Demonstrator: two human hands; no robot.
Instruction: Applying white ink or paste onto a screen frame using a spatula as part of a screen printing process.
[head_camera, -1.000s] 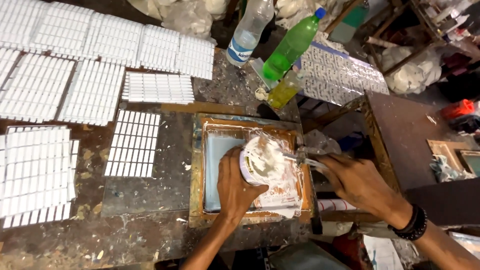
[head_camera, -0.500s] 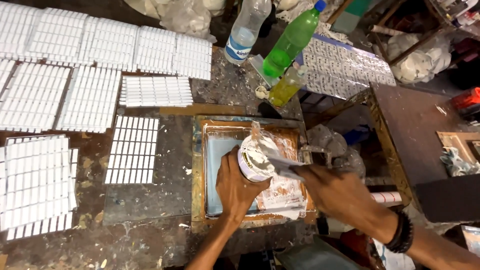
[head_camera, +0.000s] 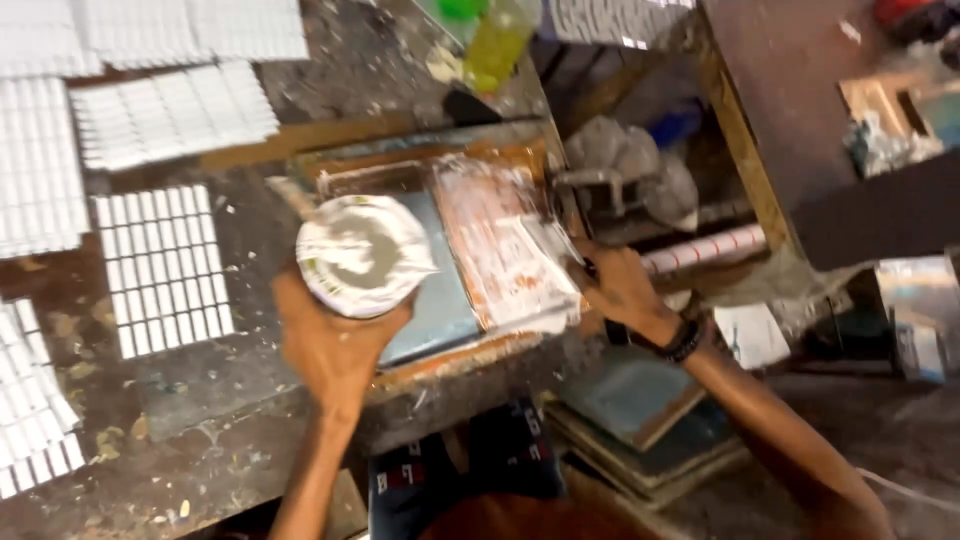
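- now the left hand (head_camera: 335, 345) sits left of centre in the frame, fingers curled up around a round white tub (head_camera: 362, 255) smeared with pale paste, gripping it from below.
- the tub hangs over the left part of a wooden-framed screen (head_camera: 470, 250) lying on the stained worktable (head_camera: 200, 420).
- right of centre, the right hand (head_camera: 620, 290) rests at the frame's right edge, closed; what it grips is too blurred to tell.
- a dark beaded bracelet (head_camera: 680, 342) rings that wrist.
- white grid sheets (head_camera: 165, 265) lie spread across the left side.
- a yellow-green bottle (head_camera: 495, 40) stands at the top, near the frame's far edge.
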